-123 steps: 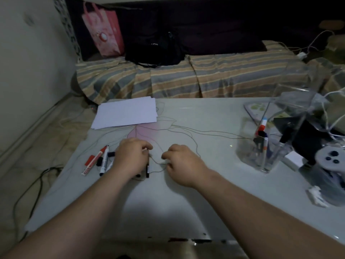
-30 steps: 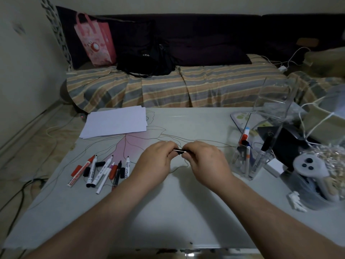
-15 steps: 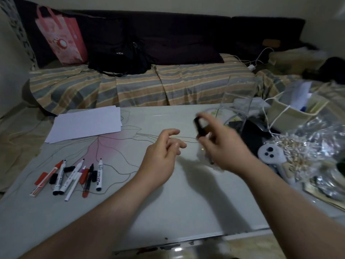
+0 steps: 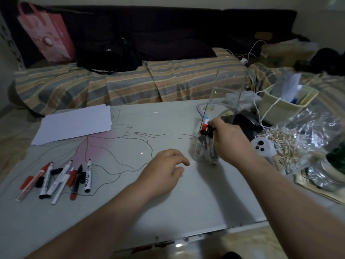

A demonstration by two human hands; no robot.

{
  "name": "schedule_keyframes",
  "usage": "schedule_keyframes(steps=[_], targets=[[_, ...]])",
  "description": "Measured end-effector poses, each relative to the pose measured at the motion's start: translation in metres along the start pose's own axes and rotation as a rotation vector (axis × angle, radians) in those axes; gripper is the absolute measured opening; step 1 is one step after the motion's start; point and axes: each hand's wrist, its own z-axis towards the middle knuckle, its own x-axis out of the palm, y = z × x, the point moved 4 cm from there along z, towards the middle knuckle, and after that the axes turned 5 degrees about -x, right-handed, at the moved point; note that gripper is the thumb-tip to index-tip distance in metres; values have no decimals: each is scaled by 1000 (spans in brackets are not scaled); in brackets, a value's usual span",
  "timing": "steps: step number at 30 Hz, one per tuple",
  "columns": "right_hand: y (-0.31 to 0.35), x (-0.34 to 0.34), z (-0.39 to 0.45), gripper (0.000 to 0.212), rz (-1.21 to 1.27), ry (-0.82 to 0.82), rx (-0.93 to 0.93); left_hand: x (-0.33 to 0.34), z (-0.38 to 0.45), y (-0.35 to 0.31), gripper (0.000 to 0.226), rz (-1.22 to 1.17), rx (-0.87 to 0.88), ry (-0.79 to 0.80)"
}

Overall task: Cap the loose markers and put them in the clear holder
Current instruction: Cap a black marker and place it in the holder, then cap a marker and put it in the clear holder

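The clear holder (image 4: 205,144) was a tall see-through box standing upright on the pale table (image 4: 186,202), its walls showing several capped markers packed on end inside, one with a red cap and a white barrel rising above the rest. The right hand (image 4: 226,141) was at the holder's open top, its fingers curled round a black-capped marker (image 4: 210,130) that stood upright at the rim, lower end down among the others. How far that marker had gone in could not be told, since the fingers covered part of it.

The left hand (image 4: 164,174) rested low over the table, just to the left of the holder and nearer the person, fingers loosely bent and holding nothing.

The loose markers (image 4: 56,178) lay well off to the left of the left hand, in an untidy fan on the tabletop. They were slim white-barrelled pens with black or red ends; a few showed bare tips pointing away from the person, and separate red and black caps lay among them, touching or just beside the barrels. One black-tipped marker lay at the right edge of the group, nearest the left hand but still well apart from it. Beyond this group lay sheets of white paper (image 4: 74,124), far from both hands.
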Motion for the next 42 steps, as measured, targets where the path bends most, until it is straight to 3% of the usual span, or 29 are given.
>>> schedule_keyframes(steps=[8, 11, 14, 21, 25, 31, 37, 42], targets=[[5, -4, 6, 42, -34, -37, 94, -14, -9, 20, 21, 20, -34, -8], [19, -3, 8, 55, -29, -175, 27, -28, -14, 40, 20, 30, -83, -11], [53, 11, 13, 44, -6, -282, -115, -47, -23, 67, 19, 68, -194, -1], [167, 119, 0, 36, 169, 240, -416, -110, -71, 158, 27, 175, -568, -110], [223, 163, -15, 39, 71, 488, -575, -139, -97, 192, 28, 254, -691, -220], [271, 207, -32, 56, 47, 571, -612, -144, -110, 210, 33, 318, -696, -178], [274, 211, -22, 30, -98, 398, -541, -127, -107, 213, 26, 484, -669, -47], [232, 196, -11, 32, -33, 507, -342, -116, -100, 204, 17, 565, -619, -15]])
